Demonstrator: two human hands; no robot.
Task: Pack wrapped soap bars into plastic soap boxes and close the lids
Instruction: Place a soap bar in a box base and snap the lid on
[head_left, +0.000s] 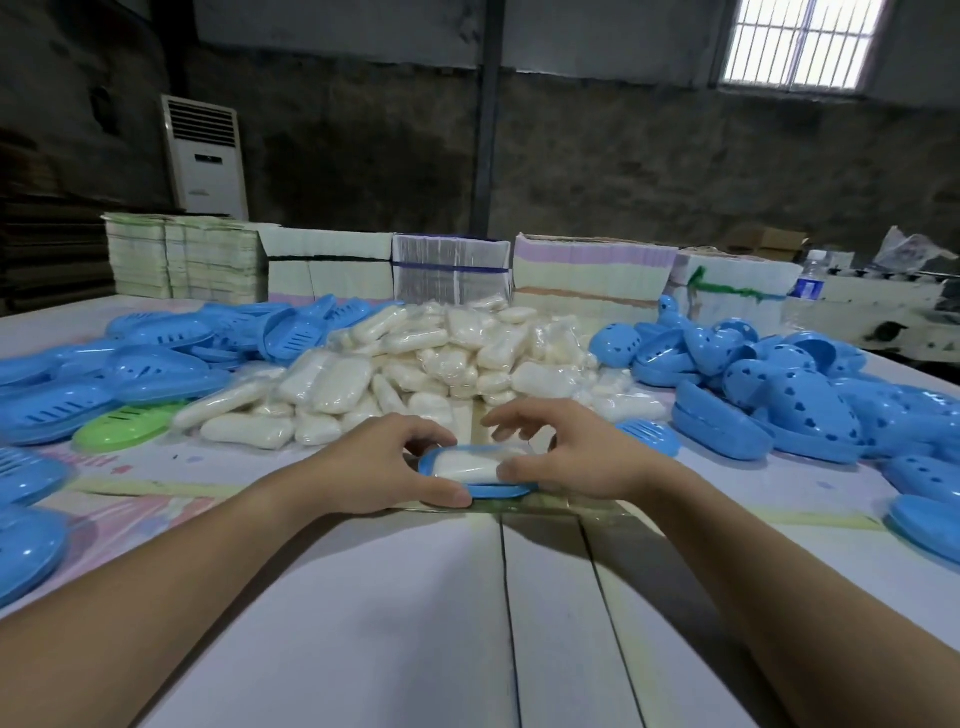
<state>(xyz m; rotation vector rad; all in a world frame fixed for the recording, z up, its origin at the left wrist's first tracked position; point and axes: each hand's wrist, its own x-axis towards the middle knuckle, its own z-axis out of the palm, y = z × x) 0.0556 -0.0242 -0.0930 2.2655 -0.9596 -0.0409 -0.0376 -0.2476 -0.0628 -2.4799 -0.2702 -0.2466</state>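
A blue soap box base (493, 490) lies on the table before me with a white wrapped soap bar (467, 466) resting in it, no lid on. My left hand (387, 465) grips the box's left end, thumb along its front rim. My right hand (566, 457) holds the right end, thumb on the soap, fingers arched over the back. Behind lies a big heap of wrapped soap bars (415, 364).
Blue slotted box parts (156, 358) are piled at the left with one green one (122, 426). Blue lids with round holes (789, 400) are heaped at the right. Stacks of flat cartons (447, 270) line the table's back edge, beside a water bottle (809, 280).
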